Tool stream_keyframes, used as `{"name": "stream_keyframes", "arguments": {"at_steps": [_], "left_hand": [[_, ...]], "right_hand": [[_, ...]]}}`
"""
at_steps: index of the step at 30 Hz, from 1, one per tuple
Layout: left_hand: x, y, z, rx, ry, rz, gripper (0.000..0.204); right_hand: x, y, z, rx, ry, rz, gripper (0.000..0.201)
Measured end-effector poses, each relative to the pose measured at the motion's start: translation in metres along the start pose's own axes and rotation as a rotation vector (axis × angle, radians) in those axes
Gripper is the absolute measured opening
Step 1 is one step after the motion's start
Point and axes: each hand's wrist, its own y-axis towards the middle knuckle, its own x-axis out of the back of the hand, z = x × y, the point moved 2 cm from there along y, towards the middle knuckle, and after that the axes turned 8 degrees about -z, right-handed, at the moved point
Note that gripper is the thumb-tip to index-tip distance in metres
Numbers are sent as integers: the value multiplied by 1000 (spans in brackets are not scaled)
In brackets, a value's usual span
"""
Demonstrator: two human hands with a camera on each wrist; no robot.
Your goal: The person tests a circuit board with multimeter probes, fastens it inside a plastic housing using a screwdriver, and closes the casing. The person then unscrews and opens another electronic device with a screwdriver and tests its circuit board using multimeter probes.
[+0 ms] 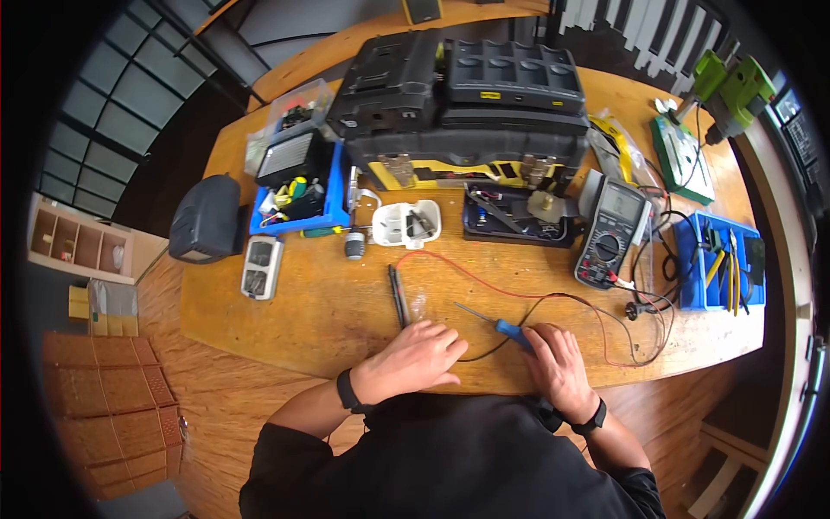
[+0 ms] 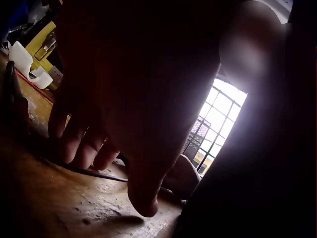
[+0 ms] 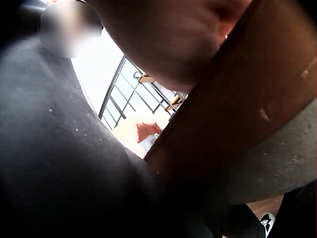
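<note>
Blue screwdriver by the right hand, meter leads looping across the bench

So there's a wooden bench [image 1: 320,324] with both hands over the near side. The left hand [image 1: 413,356] is relaxed, fingers loosely bent and thumb apart, just by the near ends of two black probes [image 1: 396,290].

The blue-handled screwdriver [image 1: 510,329] is near the middle of the near side, blade aimed far left, butt end running under the right hand [image 1: 558,359]. Fingers touch the handle or come right up to it, but I honestly can't tell if they're gripping it. The right wrist cam is too dark and close to settle that.

A red lead [image 1: 467,272] curves from the probes over to the multimeter [image 1: 611,232] on the right, and a black lead [image 1: 484,355] passes between the hands. Farther back there's an open white case [image 1: 380,227], a black parts tray [image 1: 480,236] to its right, and a big black-and-yellow toolbox [image 1: 467,149] behind them. Blue bins sit far left [image 1: 294,227] and right [image 1: 687,294]
</note>
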Motion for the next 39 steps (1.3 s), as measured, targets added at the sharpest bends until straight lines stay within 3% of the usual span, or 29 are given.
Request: {"name": "stream_keyframes", "arguments": {"at_steps": [3, 14, 19, 22, 24, 26, 28, 30, 32, 33, 36, 37, 39], "left_hand": [[-7, 0, -2, 25, -78, 6, 38], [-17, -7, -6, 102, -121, -61, 31], [-4, -3, -10, -5, 15, -69, 28], [57, 27, 1, -119, 221, -142, 34], [115, 68, 18, -199, 380, -358, 43], [179, 129, 51, -243, 356, -497, 58], [229, 192, 71, -108, 342, -489, 79], [243, 251, 117, -80, 520, -411, 112], [248, 288, 148, 39, 497, -90, 140], [250, 299, 151, 126, 347, 91, 144], [244, 305, 148, 149, 389, 170, 134], [244, 303, 146, 152, 390, 172, 134], [251, 292, 134, 73, 483, 5, 126]], "right_hand": [[0, -2, -7, 86, 25, -10, 55], [-6, -1, -7, 70, 62, -82, 54], [-9, 0, -9, 93, 19, -148, 53], [-9, 0, -7, 37, 41, -158, 51], [-6, 4, -6, 38, 20, -189, 52], [-6, 1, -4, 19, 54, -167, 53], [-7, 0, -4, 18, 23, -176, 60], [-4, 1, -1, 1, 39, -145, 57], [-3, 1, -1, 5, 34, -157, 58], [-3, 1, -1, 8, 38, -159, 59], [-2, 2, -2, -3, 48, -142, 59], [-3, 1, -3, -8, 50, -134, 57], [-4, 1, -5, 1, 52, -133, 56]]}}
